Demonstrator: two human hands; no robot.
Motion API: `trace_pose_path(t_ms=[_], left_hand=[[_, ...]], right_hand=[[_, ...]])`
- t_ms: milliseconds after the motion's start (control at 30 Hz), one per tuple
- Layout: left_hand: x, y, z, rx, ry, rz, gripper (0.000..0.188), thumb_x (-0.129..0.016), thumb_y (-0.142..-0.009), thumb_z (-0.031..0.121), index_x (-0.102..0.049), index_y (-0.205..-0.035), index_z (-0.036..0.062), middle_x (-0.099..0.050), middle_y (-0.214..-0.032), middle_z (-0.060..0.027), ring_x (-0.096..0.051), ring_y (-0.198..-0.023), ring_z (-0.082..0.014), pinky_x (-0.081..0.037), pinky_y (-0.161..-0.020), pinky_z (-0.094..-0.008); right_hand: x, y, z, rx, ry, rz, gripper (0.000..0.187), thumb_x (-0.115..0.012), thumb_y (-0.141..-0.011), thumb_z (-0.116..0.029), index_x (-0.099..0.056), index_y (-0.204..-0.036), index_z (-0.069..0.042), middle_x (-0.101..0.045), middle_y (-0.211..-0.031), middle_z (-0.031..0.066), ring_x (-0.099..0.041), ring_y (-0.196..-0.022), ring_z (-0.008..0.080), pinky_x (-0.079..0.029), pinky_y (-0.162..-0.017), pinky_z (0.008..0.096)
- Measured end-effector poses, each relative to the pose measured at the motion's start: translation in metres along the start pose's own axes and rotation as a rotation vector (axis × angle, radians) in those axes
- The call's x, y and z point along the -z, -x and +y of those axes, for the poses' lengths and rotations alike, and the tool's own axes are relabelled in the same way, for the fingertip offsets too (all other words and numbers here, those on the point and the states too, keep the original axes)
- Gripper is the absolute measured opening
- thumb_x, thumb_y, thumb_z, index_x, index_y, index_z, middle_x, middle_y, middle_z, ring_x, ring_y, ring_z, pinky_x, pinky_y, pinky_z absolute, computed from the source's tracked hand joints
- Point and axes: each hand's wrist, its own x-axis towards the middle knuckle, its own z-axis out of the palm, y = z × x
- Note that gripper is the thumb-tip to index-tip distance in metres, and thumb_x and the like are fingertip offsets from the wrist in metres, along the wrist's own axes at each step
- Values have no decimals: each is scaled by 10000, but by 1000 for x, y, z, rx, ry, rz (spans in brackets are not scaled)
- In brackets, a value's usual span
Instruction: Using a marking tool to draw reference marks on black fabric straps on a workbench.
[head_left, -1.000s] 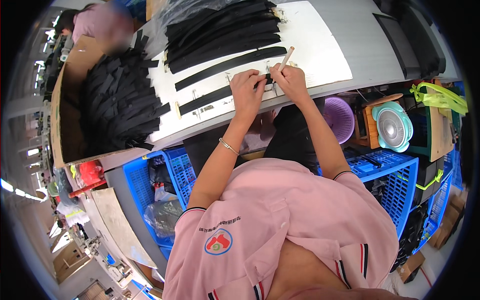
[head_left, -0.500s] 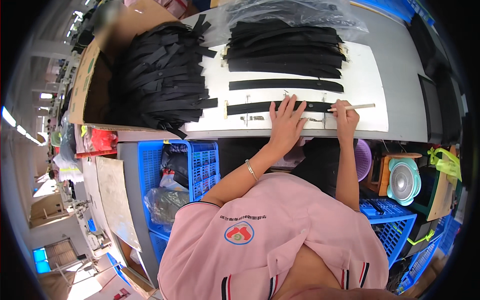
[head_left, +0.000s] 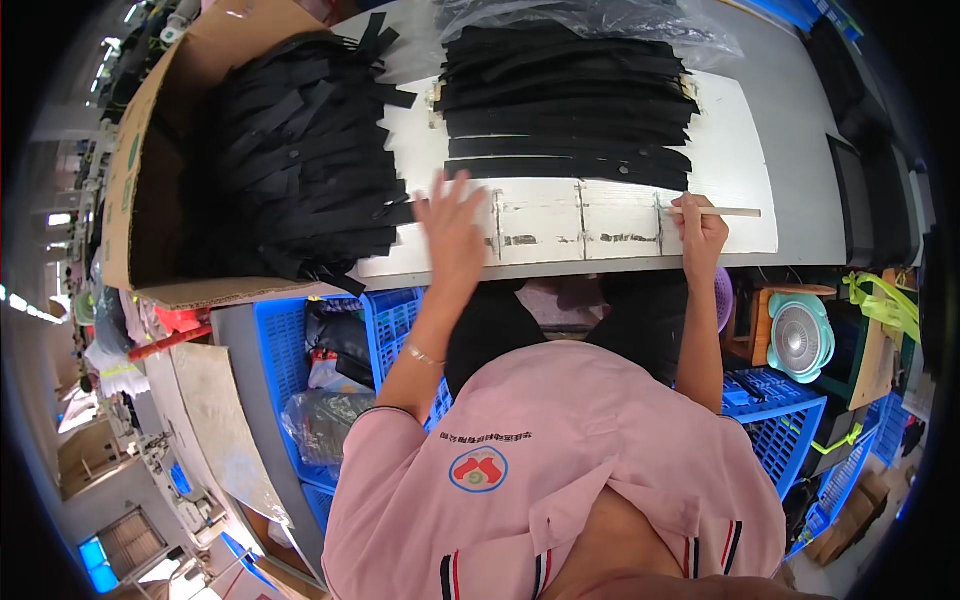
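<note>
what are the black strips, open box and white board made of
Long black strips: probably fabric, matte, judging by their soft bends. Open brown box: likely cardboard, dull, from its thin tan walls. White rectangular board: smooth plastic or coated card; its even surface fits both.

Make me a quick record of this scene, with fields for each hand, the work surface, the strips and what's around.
Left hand: fingers spread, blurred, holding nothing visible, near the black strips' left ends
Right hand: gripping a pale pencil-like stick, at the board's right side
Surface: white board with dark marks, on a grey table
Strips: black strips laid lengthwise across the board; more in the cardboard box at left
Around: clear plastic beyond the strips; blue crates below the table
</note>
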Motion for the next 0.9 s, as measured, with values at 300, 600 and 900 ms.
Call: trace_pose_path(t_ms=[300,600,900], left_hand=[[46,7,-69,80,-332,201,135,-711,-911,118,-764,-1035,110,-710,-1221,-68,-556,-1314,-321,-270,-1204,-517],[-41,-46,76,12,420,-240,224,-733,-893,148,-744,-1100,66,-702,-931,-105,-666,-878,-312,-526,-771,-399],[-78,-49,120,-138,411,-213,350,-768,-855,158,-734,-1185,46,-677,-1183,-113,-617,-1096,-310,-479,-948,-402]], right_hand=[[-2,-2,2,1,8,-3,227,-658,-1008,-153,-743,-911,34,-691,-749,19,-570,-667,53,-457,-618,225],[-8,11,-11,21,-18,-5,238,-612,-1040,-171,-700,-1180,1,-718,-827,47,-612,-704,80,-488,-659,242],[-5,58,0,637,708,-79,505,-746,-857,-77,-617,-1345,-91,-688,-1311,71,-604,-1261,279,-410,-1087,441]])
